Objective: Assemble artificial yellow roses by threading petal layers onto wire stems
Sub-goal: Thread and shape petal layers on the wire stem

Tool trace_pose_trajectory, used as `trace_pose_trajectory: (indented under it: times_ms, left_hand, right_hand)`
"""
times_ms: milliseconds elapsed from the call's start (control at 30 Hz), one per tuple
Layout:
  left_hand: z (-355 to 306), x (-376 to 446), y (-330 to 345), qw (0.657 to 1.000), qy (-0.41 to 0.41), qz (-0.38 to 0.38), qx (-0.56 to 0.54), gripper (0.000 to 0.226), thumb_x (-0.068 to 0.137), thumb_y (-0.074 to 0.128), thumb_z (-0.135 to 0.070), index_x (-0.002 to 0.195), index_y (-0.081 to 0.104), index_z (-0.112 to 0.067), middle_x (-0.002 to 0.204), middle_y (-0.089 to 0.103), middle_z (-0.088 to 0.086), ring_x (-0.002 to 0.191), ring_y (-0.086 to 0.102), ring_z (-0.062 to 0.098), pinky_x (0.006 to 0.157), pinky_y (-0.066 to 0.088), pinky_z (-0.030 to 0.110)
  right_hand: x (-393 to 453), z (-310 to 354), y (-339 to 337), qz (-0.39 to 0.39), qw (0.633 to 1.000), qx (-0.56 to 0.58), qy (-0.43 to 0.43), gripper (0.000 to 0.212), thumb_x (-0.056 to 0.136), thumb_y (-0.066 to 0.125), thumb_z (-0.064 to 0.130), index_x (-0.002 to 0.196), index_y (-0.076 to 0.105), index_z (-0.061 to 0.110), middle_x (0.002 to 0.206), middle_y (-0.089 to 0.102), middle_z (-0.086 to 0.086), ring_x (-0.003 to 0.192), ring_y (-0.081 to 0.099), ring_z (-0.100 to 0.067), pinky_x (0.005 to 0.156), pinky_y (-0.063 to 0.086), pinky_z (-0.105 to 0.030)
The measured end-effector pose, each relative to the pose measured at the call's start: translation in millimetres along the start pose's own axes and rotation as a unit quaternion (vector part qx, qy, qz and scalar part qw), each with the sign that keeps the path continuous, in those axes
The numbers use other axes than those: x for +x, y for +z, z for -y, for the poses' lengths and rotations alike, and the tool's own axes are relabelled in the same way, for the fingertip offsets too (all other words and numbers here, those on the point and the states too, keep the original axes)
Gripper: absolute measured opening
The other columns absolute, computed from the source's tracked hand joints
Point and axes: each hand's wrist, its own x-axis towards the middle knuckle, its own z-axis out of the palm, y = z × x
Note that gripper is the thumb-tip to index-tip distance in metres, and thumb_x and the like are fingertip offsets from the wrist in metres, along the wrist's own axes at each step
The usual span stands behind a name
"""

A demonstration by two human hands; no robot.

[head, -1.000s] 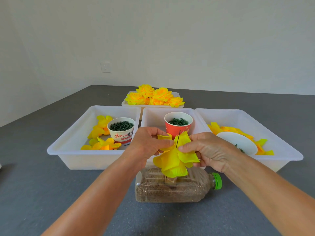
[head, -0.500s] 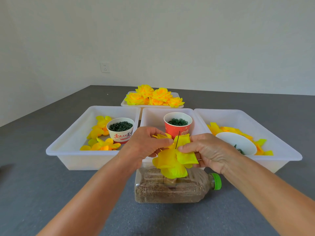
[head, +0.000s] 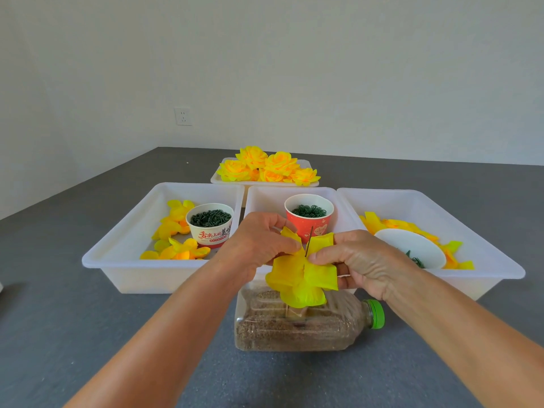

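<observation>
At frame centre, the yellow petal layer point(head: 301, 273) is pinched closed by the left hand point(head: 259, 244) and right hand point(head: 357, 262) around the upright wire stem point(head: 309, 241). Uneven pulling risks tearing its centre hole, or tipping the grain-filled bottle point(head: 297, 325).

Two bare forearms enter from bottom edge, no sleeves visible. Left hand point(head: 259, 242) and right hand point(head: 362, 262) bare: no gloves, rings, watch or wristbands seen. Knuckles and tendons stand out on right hand. Short fingers point(head: 319, 256), nails mostly hidden.
</observation>
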Motion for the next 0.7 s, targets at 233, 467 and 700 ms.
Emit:
trace_pose_trajectory:
  times_ms: [233,467,700]
  left_hand:
    - [-0.4,1.9,0.2,0.999,-0.022,0.022,0.037,0.020,0.078,0.071,-0.001,0.084,0.063,-0.018,0.075,0.061,0.002,0.060,0.060,0.010,0.048,0.050,0.019]
    - [-2.0,1.8,1.1,0.997,-0.019,0.037,0.068,0.021,0.077,0.071,0.000,0.085,0.063,-0.018,0.074,0.057,0.002,0.064,0.059,0.013,0.057,0.053,0.023]
    - [-4.7,0.5,-0.6,0.998,-0.012,0.017,0.055,0.018,0.077,0.072,-0.003,0.085,0.063,-0.017,0.074,0.060,0.001,0.059,0.058,0.009,0.045,0.048,0.016]
  right_hand:
    - [2.0,0.2,0.7,-0.015,1.000,-0.002,0.013,0.025,0.071,0.073,0.000,0.094,0.067,0.006,0.085,0.071,-0.012,0.074,0.065,-0.025,0.083,0.052,-0.042]
    - [5.6,-0.1,2.6,-0.004,0.999,-0.001,0.036,0.019,0.072,0.070,-0.002,0.089,0.066,0.007,0.081,0.068,-0.011,0.070,0.061,-0.023,0.068,0.047,-0.031]
    - [7.3,-0.8,0.6,0.010,0.999,0.005,0.042,0.014,0.074,0.069,-0.001,0.077,0.063,0.011,0.070,0.065,-0.008,0.058,0.057,-0.018,0.053,0.038,-0.021]
